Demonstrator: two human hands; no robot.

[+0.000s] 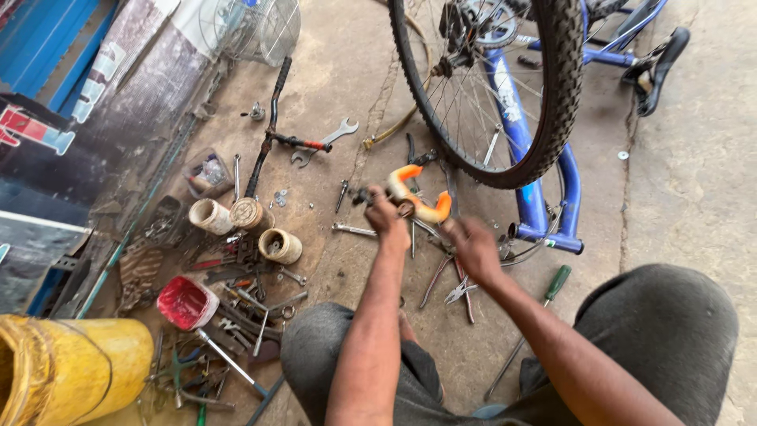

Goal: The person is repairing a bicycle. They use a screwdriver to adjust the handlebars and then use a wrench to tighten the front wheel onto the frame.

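Head view: we sit on a cracked concrete floor (694, 197). Both hands, left (384, 211) and right (473, 244), are closed on an orange-handled tool (416, 197), between scattered wrenches (325, 142), tins (280, 246) and the blue bicycle's wheel (505, 87).

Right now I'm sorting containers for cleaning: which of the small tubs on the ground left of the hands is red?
The red tub, nearest the yellow drum. The three other tubs beyond it are cream or tan.

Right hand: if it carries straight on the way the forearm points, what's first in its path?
The right hand points up-left, at the orange-handled tool held between both hands. That comes first; it looks to be touching it already. Beyond lies the bicycle wheel, though depth is unclear.
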